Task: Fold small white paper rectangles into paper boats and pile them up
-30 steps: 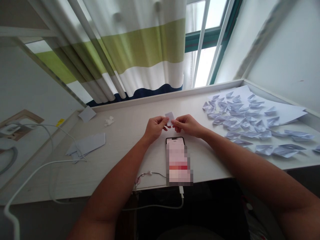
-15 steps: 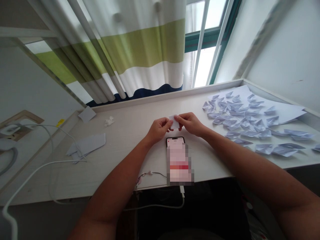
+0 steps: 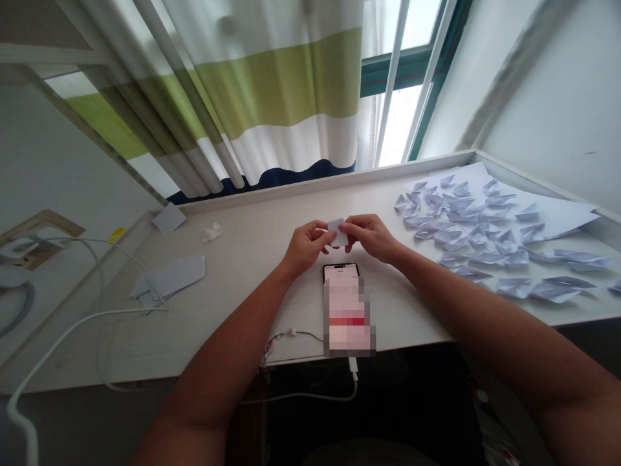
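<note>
A small white piece of folded paper (image 3: 338,233) is held up between both hands, just beyond the phone. My left hand (image 3: 309,244) pinches its left side with thumb and fingers. On the other side, my right hand (image 3: 371,234) grips the paper near its upper right edge, thumb on top. Below the hands lies a phone (image 3: 341,310) with its screen lit and partly blurred out, plugged into a white cable (image 3: 353,369). To the right, many folded paper boats (image 3: 478,236) lie spread on the desk.
White paper sheets (image 3: 557,210) lie under and behind the boats. At left are a stack of paper (image 3: 182,277), a square of paper (image 3: 169,219), a crumpled scrap (image 3: 211,232) and a looping white cable (image 3: 72,325). A beaded strap (image 3: 279,336) runs beside the phone on the desk (image 3: 252,252).
The view has shifted slightly. Both hands still hold the paper in nearly the same place, with small finger movements; a little more of the paper's face shows.
</note>
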The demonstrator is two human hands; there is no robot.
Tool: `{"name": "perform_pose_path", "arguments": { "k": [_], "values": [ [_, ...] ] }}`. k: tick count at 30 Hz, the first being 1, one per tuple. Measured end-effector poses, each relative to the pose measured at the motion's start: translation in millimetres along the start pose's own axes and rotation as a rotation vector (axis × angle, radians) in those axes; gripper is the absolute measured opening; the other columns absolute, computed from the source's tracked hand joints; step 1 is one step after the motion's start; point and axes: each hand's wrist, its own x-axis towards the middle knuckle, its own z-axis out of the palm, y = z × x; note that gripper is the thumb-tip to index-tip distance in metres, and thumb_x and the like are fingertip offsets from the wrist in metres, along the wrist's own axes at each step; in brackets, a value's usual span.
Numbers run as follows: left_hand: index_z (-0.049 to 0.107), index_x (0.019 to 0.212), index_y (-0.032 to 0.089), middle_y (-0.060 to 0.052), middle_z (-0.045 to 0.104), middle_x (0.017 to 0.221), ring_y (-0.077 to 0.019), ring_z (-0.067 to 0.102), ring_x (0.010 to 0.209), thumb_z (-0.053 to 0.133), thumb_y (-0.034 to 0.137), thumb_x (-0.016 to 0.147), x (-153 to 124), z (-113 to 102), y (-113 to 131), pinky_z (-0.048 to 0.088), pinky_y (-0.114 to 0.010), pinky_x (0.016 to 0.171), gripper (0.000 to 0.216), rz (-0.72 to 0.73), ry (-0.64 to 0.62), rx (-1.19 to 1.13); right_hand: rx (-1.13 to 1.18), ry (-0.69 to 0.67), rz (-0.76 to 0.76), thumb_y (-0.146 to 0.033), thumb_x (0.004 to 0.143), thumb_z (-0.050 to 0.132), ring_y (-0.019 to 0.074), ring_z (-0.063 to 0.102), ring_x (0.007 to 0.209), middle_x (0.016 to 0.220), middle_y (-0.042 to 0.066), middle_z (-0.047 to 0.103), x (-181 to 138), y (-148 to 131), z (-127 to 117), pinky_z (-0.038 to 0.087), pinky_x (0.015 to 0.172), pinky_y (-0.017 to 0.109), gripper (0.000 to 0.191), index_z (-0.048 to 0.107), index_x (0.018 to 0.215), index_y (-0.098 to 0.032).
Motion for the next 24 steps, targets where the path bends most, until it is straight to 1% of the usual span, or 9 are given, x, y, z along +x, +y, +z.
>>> {"name": "perform_pose_path", "arguments": {
  "k": [2,5,8,11,13,15,17,20,24],
  "values": [
    [0.069,0.084,0.018,0.000,0.072,0.073,-0.0138,0.068,0.067,0.093,0.050,0.075,0.7,-0.2,0.1,0.056,-0.025,0.059,0.042,0.015,0.039,-0.008,-0.001,-0.017,0.016,-0.073,0.089,0.078,0.0148,0.066,0.054,0.063,0.002,0.066,-0.1,2.6,0.7,0.053,0.054,0.028,0.057,0.067,0.076,-0.018],
    [0.071,0.080,0.017,-0.001,0.072,0.074,-0.0135,0.066,0.067,0.094,0.046,0.074,1.6,-1.8,0.6,0.056,-0.025,0.057,0.038,0.002,0.107,-0.028,-0.049,0.017,-0.036,-0.067,0.089,0.081,0.0157,0.070,0.060,0.081,0.001,0.070,-1.3,5.9,3.0,0.057,0.054,0.029,0.050,0.067,0.102,-0.020],
    [0.069,0.082,0.016,-0.004,0.077,0.080,-0.0154,0.071,0.071,0.094,0.043,0.075,2.1,-3.5,0.9,0.060,-0.028,0.064,0.037,-0.041,0.171,-0.072,-0.217,0.050,-0.176,-0.054,0.086,0.087,0.0206,0.074,0.082,0.111,0.006,0.071,-3.6,4.6,4.2,0.065,0.065,0.035,0.056,0.066,0.130,-0.026],
    [0.066,0.088,0.017,-0.006,0.081,0.085,-0.0180,0.076,0.074,0.096,0.039,0.075,2.7,-3.7,1.3,0.064,-0.034,0.074,0.039,-0.090,0.200,-0.151,-0.363,0.031,-0.286,-0.046,0.089,0.085,0.0257,0.072,0.103,0.128,0.009,0.067,-4.9,0.5,4.0,0.069,0.075,0.039,0.055,0.068,0.140,-0.031],
    [0.065,0.091,0.017,-0.006,0.081,0.084,-0.0195,0.078,0.076,0.096,0.037,0.074,3.0,-3.1,2.1,0.065,-0.037,0.080,0.041,-0.118,0.203,-0.214,-0.394,0.032,-0.318,-0.044,0.095,0.079,0.0262,0.071,0.107,0.128,0.009,0.067,-4.9,-1.5,3.7,0.070,0.077,0.039,0.045,0.073,0.137,-0.032],
    [0.063,0.091,0.017,-0.006,0.081,0.083,-0.0205,0.080,0.078,0.096,0.035,0.075,3.0,-2.2,3.3,0.066,-0.040,0.086,0.041,-0.135,0.189,-0.271,-0.391,0.035,-0.332,-0.042,0.097,0.076,0.0255,0.072,0.105,0.123,0.009,0.069,-4.6,-2.5,3.7,0.069,0.076,0.039,0.032,0.079,0.126,-0.030],
    [0.062,0.091,0.017,-0.005,0.081,0.084,-0.0212,0.081,0.082,0.095,0.033,0.076,2.5,-1.5,4.4,0.065,-0.043,0.092,0.040,-0.141,0.161,-0.308,-0.361,0.033,-0.330,-0.041,0.097,0.077,0.0244,0.073,0.101,0.117,0.009,0.072,-4.4,-2.8,3.8,0.069,0.075,0.039,0.024,0.083,0.116,-0.028],
    [0.061,0.095,0.016,-0.006,0.082,0.089,-0.0208,0.082,0.086,0.094,0.031,0.078,1.6,-1.2,4.9,0.064,-0.044,0.099,0.040,-0.151,0.109,-0.321,-0.284,0.050,-0.288,-0.042,0.093,0.081,0.0239,0.073,0.097,0.111,0.009,0.075,-4.0,-2.2,3.8,0.068,0.075,0.039,0.021,0.085,0.107,-0.026],
    [0.059,0.093,0.017,-0.005,0.082,0.091,-0.0186,0.080,0.085,0.096,0.031,0.077,0.6,-1.3,4.3,0.063,-0.043,0.099,0.043,-0.161,0.081,-0.321,-0.140,0.067,-0.203,-0.049,0.090,0.084,0.0232,0.073,0.092,0.106,0.009,0.078,-2.3,-0.8,1.0,0.067,0.076,0.040,0.027,0.085,0.097,-0.023]
  ]
}}
